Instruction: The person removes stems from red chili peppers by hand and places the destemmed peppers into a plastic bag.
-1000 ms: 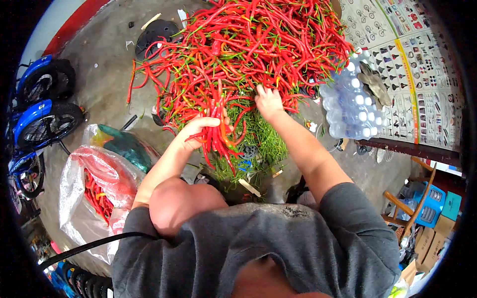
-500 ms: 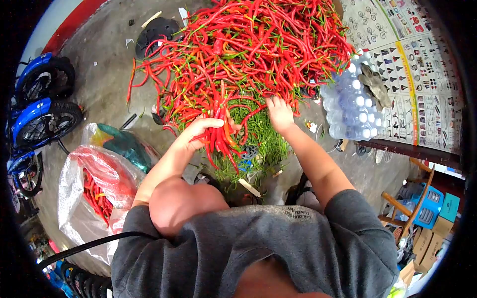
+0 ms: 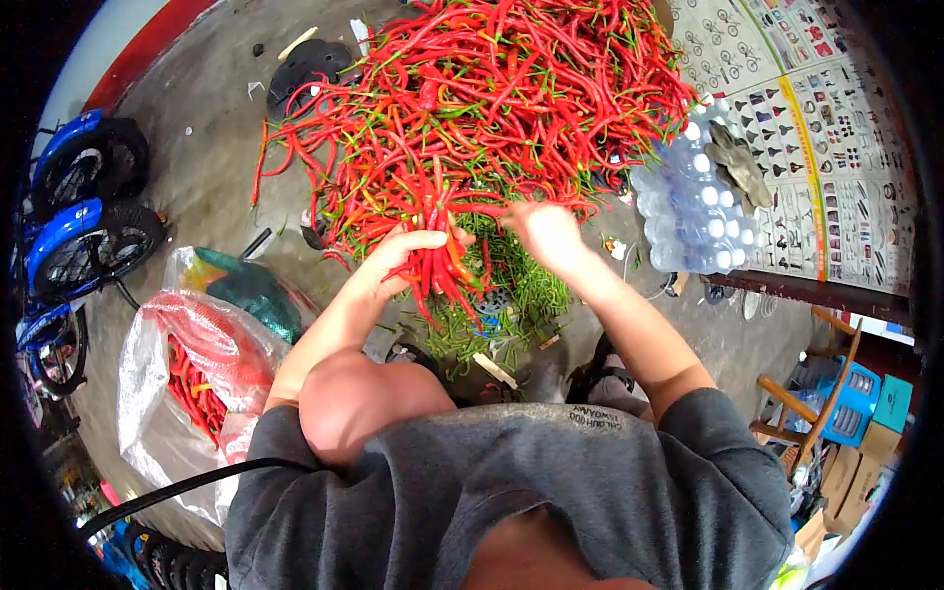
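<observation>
Grey shirt (image 3: 492, 492): two short lines of dark print (image 3: 594, 418), top seems to start "CHL", rest unclear. Wall poster (image 3: 777, 128): fine print among product pictures, yellow strip (image 3: 804, 128) lettered, too small to read. Brown cartons (image 3: 854, 487): dark marks, illegible.

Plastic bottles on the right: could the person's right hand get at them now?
Probably yes: the bottles sit to the right of the right hand, with nothing tall between, though what looks like a glove lies on some.
</observation>
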`<control>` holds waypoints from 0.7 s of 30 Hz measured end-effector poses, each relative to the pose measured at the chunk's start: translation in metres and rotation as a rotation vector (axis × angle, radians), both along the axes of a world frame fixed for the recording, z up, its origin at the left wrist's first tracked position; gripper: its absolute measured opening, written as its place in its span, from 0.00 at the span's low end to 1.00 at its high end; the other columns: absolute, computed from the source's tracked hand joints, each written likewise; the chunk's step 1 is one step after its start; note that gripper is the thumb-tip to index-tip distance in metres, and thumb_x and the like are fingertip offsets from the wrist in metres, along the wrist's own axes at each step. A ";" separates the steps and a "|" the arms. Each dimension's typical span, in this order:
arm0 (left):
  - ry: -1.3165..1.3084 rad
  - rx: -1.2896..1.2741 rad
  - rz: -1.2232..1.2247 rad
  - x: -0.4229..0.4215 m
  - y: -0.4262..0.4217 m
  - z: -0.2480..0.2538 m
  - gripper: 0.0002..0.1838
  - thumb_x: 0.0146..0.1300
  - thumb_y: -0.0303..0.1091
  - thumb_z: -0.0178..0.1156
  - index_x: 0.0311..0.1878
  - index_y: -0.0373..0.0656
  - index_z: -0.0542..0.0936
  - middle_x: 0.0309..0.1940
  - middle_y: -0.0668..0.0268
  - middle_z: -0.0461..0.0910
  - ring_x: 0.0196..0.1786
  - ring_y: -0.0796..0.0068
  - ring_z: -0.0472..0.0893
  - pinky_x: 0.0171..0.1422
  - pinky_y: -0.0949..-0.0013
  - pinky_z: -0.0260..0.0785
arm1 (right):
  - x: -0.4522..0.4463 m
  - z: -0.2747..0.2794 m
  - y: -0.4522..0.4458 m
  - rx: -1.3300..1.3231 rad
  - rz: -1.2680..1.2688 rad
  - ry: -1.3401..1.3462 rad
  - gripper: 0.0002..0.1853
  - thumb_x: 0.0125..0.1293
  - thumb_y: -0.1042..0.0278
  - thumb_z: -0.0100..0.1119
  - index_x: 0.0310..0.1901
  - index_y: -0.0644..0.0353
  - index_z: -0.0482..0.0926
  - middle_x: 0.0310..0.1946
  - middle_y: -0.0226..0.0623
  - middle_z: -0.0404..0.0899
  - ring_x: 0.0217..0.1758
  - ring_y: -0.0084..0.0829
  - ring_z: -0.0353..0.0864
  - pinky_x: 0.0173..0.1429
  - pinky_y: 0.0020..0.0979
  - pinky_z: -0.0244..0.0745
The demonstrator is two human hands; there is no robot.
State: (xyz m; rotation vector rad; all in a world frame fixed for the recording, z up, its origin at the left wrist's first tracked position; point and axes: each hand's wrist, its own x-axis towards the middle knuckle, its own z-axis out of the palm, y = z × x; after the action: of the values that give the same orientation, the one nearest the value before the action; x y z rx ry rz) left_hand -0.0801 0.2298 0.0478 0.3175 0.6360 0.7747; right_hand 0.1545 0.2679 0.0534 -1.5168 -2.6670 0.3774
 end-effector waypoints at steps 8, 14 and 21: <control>-0.285 -0.125 0.192 0.006 -0.005 -0.002 0.16 0.58 0.31 0.56 0.49 0.43 0.70 0.42 0.58 0.77 0.54 0.49 0.73 0.58 0.46 0.67 | -0.017 0.033 -0.034 -0.115 0.266 0.179 0.05 0.50 0.70 0.51 0.27 0.62 0.72 0.26 0.41 0.78 0.33 0.42 0.79 0.37 0.38 0.75; -0.261 -0.153 -0.011 0.001 0.002 -0.012 0.17 0.56 0.32 0.57 0.49 0.42 0.69 0.38 0.58 0.76 0.42 0.51 0.78 0.46 0.48 0.74 | -0.019 0.050 -0.013 -0.153 0.774 0.428 0.05 0.46 0.71 0.52 0.26 0.60 0.69 0.24 0.36 0.70 0.32 0.39 0.72 0.36 0.37 0.71; -0.307 -0.008 0.131 -0.022 0.012 0.000 0.17 0.53 0.32 0.59 0.47 0.42 0.71 0.38 0.60 0.75 0.42 0.56 0.77 0.52 0.52 0.70 | 0.019 -0.022 0.001 -0.240 -0.128 0.021 0.14 0.61 0.59 0.51 0.42 0.59 0.77 0.43 0.45 0.74 0.44 0.44 0.77 0.46 0.42 0.73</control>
State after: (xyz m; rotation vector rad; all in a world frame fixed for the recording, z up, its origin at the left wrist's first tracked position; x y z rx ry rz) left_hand -0.1022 0.2415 0.0483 0.1459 0.3728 0.9247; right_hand 0.1739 0.2693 0.0314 -1.7231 -2.5673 0.7238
